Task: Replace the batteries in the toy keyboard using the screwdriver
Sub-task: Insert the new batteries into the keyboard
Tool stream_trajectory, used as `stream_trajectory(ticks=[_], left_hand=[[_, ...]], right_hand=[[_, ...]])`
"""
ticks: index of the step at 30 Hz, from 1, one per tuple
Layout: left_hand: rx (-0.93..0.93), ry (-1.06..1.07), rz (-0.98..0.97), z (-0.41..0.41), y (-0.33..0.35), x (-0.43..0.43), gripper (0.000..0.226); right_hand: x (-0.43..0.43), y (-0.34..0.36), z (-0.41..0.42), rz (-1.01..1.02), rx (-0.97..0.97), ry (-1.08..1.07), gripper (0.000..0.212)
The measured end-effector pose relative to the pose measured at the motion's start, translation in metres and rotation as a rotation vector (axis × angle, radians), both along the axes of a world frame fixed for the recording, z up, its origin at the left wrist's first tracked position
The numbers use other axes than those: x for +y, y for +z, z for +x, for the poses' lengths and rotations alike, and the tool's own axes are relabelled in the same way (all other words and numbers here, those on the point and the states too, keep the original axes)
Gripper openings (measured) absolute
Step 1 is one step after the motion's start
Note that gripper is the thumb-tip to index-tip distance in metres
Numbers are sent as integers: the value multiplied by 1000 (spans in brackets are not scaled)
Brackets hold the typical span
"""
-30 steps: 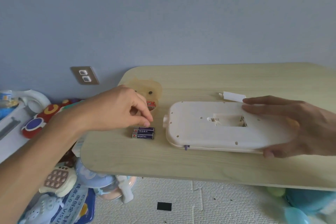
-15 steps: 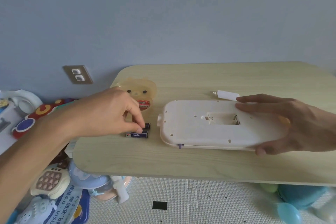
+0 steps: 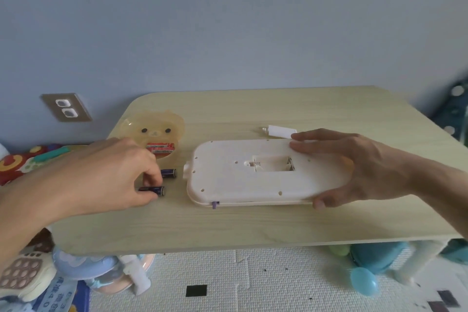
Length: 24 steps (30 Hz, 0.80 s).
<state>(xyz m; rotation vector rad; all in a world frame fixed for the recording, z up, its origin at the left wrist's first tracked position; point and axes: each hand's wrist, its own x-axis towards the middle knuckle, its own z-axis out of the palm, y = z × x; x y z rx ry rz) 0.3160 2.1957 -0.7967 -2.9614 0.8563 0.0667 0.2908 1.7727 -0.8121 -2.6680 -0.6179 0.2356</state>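
Note:
The white toy keyboard (image 3: 228, 180) lies face down on the wooden table (image 3: 253, 225), its battery compartment (image 3: 274, 163) open and empty. My right hand (image 3: 354, 167) grips the keyboard's right end, fingers on top and thumb under the front edge. My left hand (image 3: 101, 172) pinches a dark blue battery (image 3: 155, 189) lying on the table left of the keyboard. A second dark blue battery (image 3: 169, 173) lies just behind it. The white battery cover (image 3: 281, 131) rests behind the keyboard. No screwdriver is visible.
A translucent bear-face dish (image 3: 154, 129) at the table's back left holds red batteries (image 3: 160, 147). Toys crowd the floor at left (image 3: 27, 276) and under the table's right side (image 3: 364, 284). A wall socket (image 3: 66, 107) sits left of the table.
My left hand's fingers closed onto the nearer blue battery and the two batteries drew apart. The view shifted, so everything appears lower and further left. My right hand stays on the keyboard.

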Motion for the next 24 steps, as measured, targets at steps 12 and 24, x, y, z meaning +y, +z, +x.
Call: stream_trajectory(ticks=[12, 24], left_hand=[[65, -159, -525, 7, 36, -64, 13], [174, -181, -550, 33, 17, -149, 18]], right_hand=[[1, 2, -1, -20, 21, -1, 111], [0, -1, 0, -18, 20, 14, 113]])
